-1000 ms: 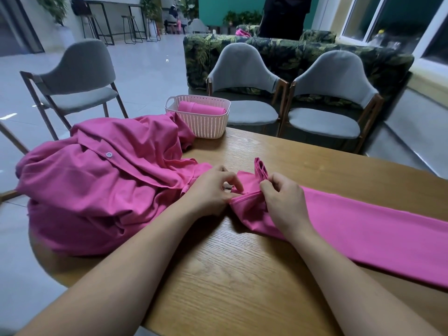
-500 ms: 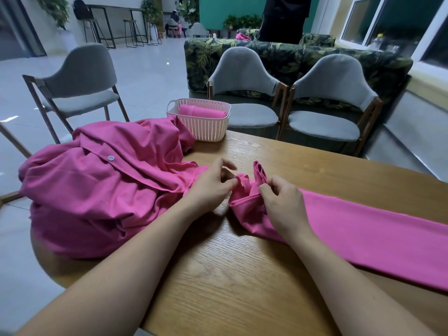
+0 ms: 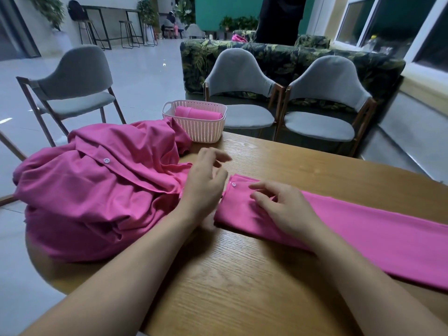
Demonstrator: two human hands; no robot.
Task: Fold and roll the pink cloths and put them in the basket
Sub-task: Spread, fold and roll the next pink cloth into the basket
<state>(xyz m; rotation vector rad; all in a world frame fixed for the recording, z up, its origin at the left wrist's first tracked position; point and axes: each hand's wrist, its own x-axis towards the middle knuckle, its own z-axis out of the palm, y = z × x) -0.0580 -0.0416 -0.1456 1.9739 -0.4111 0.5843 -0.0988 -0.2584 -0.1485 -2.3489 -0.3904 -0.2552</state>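
On the table (image 3: 242, 275), left hand (image 3: 206, 181), blurred, and right hand (image 3: 284, 206) spread loosely; folded cloth (image 3: 363, 235) runs off frame.

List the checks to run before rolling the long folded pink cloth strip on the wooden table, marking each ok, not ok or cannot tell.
1. The long folded pink cloth strip lies flat on the wooden table: ok.
2. Its buttoned end is clear of the heaped pile of pink cloths: ok.
3. Both hands grip that end: not ok; the right hand rests on it, the left hand holds nothing.
4. The strip's far end is squared: cannot tell, out of frame.
5. The pale lattice plastic basket has room beside the rolled pink cloth: cannot tell.
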